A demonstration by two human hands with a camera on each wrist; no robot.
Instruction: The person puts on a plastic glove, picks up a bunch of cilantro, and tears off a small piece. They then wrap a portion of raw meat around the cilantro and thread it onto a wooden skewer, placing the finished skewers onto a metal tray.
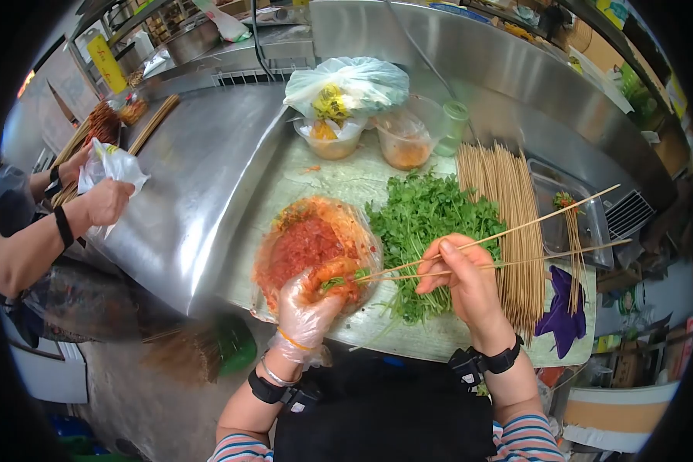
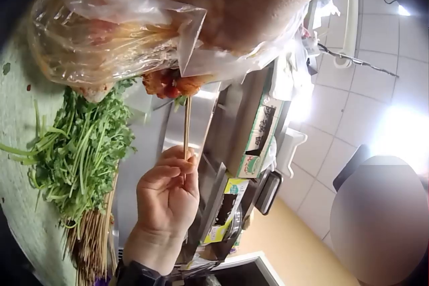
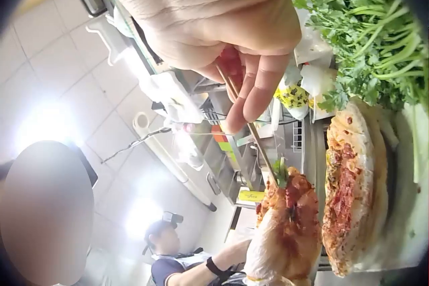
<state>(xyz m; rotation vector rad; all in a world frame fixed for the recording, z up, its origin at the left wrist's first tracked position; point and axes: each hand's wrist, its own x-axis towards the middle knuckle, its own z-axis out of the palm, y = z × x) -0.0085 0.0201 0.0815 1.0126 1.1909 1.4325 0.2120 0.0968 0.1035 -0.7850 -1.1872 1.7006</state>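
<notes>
My left hand (image 1: 309, 306), in a clear plastic glove, grips a roll of red marinated meat (image 1: 333, 279) with green herb inside. My bare right hand (image 1: 462, 273) pinches three bamboo skewers (image 1: 516, 240) whose tips enter the meat roll. In the left wrist view the skewers (image 2: 187, 128) run from the meat roll (image 2: 171, 85) down into my right hand (image 2: 167, 195). In the right wrist view the skewers (image 3: 258, 145) go from my right hand (image 3: 234, 38) into the meat roll (image 3: 288, 225). A bowl of red marinated meat (image 1: 308, 242) lined with plastic sits just behind my left hand.
A pile of green herbs (image 1: 423, 219) lies on the steel counter (image 1: 208, 177), with a heap of bare skewers (image 1: 508, 208) right of it. Bagged tubs (image 1: 346, 108) stand behind. A metal tray (image 1: 570, 215) holds finished skewers. Another person (image 1: 61, 223) at left handles a plastic bag.
</notes>
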